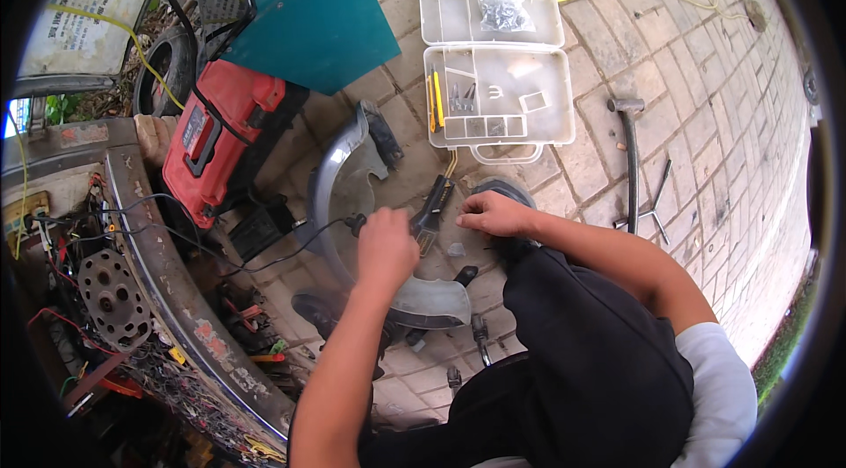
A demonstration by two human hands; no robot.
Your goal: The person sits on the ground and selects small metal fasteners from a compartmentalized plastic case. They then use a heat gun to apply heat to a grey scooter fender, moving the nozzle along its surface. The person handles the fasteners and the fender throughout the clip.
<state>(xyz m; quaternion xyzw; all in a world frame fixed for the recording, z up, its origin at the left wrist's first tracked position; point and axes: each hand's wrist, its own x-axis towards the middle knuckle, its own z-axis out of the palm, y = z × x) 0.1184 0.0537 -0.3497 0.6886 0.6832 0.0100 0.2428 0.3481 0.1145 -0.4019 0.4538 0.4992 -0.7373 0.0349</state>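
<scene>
My left hand (pixel 388 243) is closed round a black corded handle (pixel 358 223), over a curved, cracked grey plastic piece (pixel 427 300) on the paving. Smoke or haze blurs part of that piece. Just right of my left hand lies a black-and-yellow tool (pixel 435 202) with yellow-tipped leads or prongs. My right hand (pixel 489 214), fingers curled together, is above my shoe near my bent knee; I cannot make out what it holds, if anything. A small translucent piece (pixel 456 249) lies below it.
An open clear organiser case (pixel 551 115) is ahead. A hammer (pixel 629 151) and Y-shaped wrench (pixel 654 208) lie right. A red toolbox (pixel 198 146), teal metal box (pixel 313 18) and tyre (pixel 163 63) stand back left. A metal frame (pixel 132 230) with tangled wires and parts borders the left.
</scene>
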